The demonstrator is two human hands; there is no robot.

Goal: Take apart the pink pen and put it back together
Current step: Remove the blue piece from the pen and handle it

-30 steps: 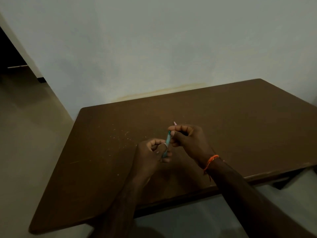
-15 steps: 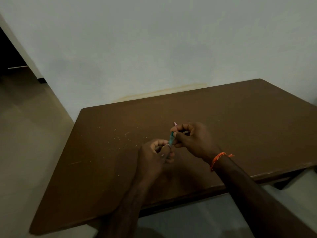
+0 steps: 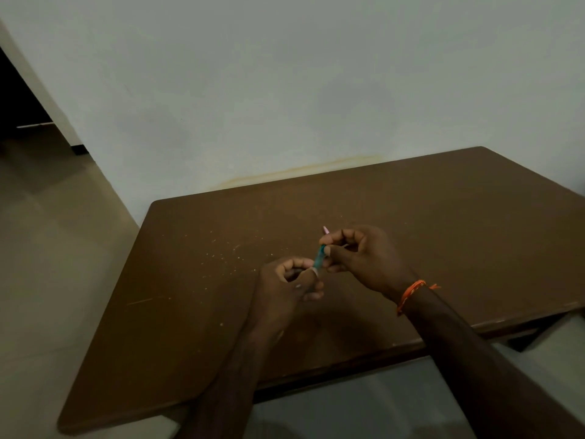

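Observation:
Both of my hands hold the pen upright over the middle of the brown table. Its visible middle looks teal and a small pink tip sticks out above my right fingers. My left hand grips the lower end, with the fingers curled round it. My right hand pinches the upper part between thumb and fingers. Most of the pen is hidden inside the two hands. An orange thread band is on my right wrist.
Pale specks are scattered on the tabletop left of my hands. A light wall stands right behind the table. Tiled floor lies to the left, and a dark doorway is at far left.
Both hands have shifted slightly right with the pen. My right hand has slid a little along the upper part; the grip of each hand is the same.

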